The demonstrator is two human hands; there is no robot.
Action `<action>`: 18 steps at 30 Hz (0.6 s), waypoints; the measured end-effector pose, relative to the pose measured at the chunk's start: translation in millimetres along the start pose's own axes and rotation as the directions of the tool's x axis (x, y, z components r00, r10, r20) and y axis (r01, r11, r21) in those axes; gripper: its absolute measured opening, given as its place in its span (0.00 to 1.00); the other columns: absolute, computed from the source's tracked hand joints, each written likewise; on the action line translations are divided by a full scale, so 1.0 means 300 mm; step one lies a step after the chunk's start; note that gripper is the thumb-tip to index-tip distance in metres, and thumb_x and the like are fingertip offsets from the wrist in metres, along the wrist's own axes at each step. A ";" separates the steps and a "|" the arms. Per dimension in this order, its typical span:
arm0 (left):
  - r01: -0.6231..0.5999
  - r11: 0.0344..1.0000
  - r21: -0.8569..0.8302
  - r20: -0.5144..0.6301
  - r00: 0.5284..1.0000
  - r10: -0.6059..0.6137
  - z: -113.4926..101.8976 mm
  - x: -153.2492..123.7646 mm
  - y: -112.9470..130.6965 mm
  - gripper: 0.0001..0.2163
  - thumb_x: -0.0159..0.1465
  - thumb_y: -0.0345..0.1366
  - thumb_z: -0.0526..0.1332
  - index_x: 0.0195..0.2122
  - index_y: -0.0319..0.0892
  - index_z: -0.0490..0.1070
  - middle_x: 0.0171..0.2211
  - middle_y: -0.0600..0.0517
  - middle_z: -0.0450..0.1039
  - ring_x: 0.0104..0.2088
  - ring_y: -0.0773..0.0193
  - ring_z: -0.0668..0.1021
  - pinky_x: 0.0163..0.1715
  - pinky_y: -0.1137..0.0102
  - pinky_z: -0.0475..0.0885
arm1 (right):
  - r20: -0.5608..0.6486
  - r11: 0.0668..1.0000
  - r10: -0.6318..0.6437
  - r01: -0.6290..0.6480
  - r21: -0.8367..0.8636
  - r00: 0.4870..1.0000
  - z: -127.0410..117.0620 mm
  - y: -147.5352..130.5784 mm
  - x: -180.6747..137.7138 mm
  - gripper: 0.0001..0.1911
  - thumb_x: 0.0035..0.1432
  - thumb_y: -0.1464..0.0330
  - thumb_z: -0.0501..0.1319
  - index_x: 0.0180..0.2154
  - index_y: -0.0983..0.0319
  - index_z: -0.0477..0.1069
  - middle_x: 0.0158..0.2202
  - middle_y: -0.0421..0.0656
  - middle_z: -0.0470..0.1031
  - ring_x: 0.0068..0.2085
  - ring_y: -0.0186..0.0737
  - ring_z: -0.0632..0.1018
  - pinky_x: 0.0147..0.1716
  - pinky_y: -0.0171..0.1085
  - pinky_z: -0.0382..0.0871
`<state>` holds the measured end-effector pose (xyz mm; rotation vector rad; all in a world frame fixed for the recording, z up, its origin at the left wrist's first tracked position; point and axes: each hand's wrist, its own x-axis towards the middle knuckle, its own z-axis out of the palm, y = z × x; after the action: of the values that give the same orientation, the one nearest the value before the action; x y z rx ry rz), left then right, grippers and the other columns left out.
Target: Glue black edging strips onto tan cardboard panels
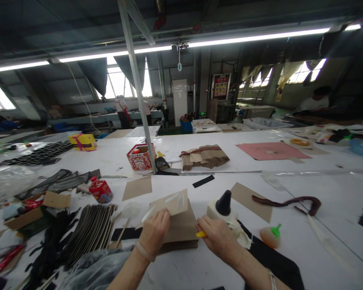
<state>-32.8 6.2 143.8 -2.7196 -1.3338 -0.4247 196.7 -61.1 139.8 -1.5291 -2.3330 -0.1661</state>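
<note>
My left hand (156, 230) is closed on the edge of a thin tan cardboard sheet (175, 203), which has white smears on it. The sheet is tilted above a stack of similar cardboard sheets (184, 225). Right of the stack, my right hand (216, 237) is closed around a small tool with a yellow end (201, 234); the rest of it is hidden in the fingers. Just behind that hand stands a whitish container with a black cone-shaped top (224, 203). A crumpled whitish piece (240, 233) lies beside the hand.
Dark curved strips (89, 229) are lined up at left, near an open carton (36, 213) and a red bottle (101, 189). A metal post (136, 76) rises beside a patterned box (140, 157). At right are an orange squeeze bottle (270, 235) and a dark red strip (290, 201).
</note>
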 end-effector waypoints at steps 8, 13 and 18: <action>0.100 0.430 -0.897 -0.279 0.627 -0.727 -0.220 -0.079 0.086 0.10 0.56 0.44 0.63 0.29 0.43 0.66 0.25 0.56 0.73 0.25 0.68 0.75 0.26 0.74 0.72 | 0.307 0.723 0.369 -0.478 0.498 0.877 -0.114 -0.026 -0.073 0.20 0.63 0.62 0.53 0.20 0.62 0.66 0.18 0.39 0.68 0.22 0.35 0.70 0.22 0.33 0.56; 0.062 -0.335 -0.940 0.319 0.502 -0.804 -0.154 -0.232 0.272 0.20 0.43 0.46 0.71 0.25 0.44 0.61 0.26 0.57 0.73 0.30 0.64 0.77 0.30 0.68 0.76 | 0.540 0.291 0.373 -0.647 0.705 0.755 -0.125 -0.104 -0.157 0.22 0.57 0.55 0.54 0.19 0.62 0.67 0.12 0.32 0.56 0.12 0.27 0.54 0.12 0.30 0.45; 0.335 -0.461 -0.822 0.568 0.416 -0.710 -0.064 -0.467 0.328 0.24 0.42 0.50 0.70 0.36 0.47 0.67 0.31 0.54 0.75 0.31 0.58 0.79 0.28 0.63 0.76 | 0.657 0.108 0.334 -0.720 0.686 0.676 -0.152 -0.125 -0.319 0.17 0.54 0.56 0.55 0.21 0.60 0.60 0.12 0.30 0.56 0.12 0.25 0.50 0.10 0.28 0.42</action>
<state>-41.1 -165.1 127.1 -1.2356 -3.1868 -2.7868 207.0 -172.3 152.5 -1.5949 -1.2221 1.5189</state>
